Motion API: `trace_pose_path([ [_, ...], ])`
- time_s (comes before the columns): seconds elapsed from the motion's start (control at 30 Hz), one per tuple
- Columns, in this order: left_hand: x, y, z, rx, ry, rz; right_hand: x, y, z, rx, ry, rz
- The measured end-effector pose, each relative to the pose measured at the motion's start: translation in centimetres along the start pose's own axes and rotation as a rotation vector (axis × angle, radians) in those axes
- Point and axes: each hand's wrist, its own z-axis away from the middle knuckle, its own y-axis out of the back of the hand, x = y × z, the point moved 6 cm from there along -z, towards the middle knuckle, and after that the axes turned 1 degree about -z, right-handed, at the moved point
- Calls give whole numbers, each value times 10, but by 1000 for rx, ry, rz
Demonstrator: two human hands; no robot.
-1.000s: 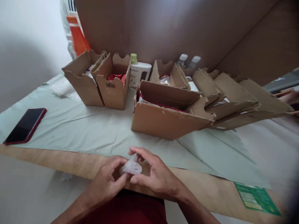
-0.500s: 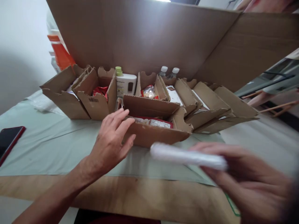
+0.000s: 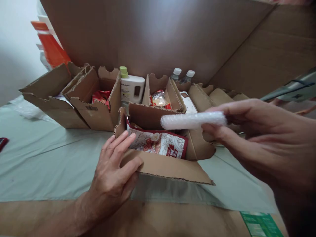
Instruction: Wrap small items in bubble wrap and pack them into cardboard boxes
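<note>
A low cardboard box (image 3: 170, 169) sits at the front of the table, its front wall leaning outward. Inside lies a printed pouch (image 3: 158, 143), white with dark red edges. My left hand (image 3: 115, 168) grips the box's left end, fingertips over the rim beside the pouch and thumb on the front wall. Pinched between the thumb and fingers of my right hand (image 3: 249, 131) is a thin flat packet in white bubble wrap (image 3: 190, 120). It is held level above the right part of the box; whatever the wrap encloses cannot be made out.
Behind stands a row of cardboard boxes (image 3: 103, 113) with red packages (image 3: 101, 98) and other goods. Among them are a white bottle with a green cap (image 3: 132, 89) and two clear bottles (image 3: 176, 74). A large cardboard panel (image 3: 148, 36) rises behind. A green printed sheet (image 3: 261, 223) lies at lower right.
The bubble-wrapped packet has moved up and forward over the box in my right hand. The box's front wall has tilted outward, exposing the pouch. My left hand has closed on the box end.
</note>
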Motion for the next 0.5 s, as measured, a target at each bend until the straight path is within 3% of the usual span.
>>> trace_pose_path([
  [0.17,-1,-3,4,-16,-4,33,-11,-59,-33,-262,30,-56],
  [0.3,-2,-5,6,-33,-4,46,-14,-107,-38,-536,40,35],
  [0.43,-4,-6,8,-34,2,55,-3,-123,-27,-760,72,242],
  [0.5,-5,-7,8,-31,11,56,0,-117,-26,-743,78,238],
])
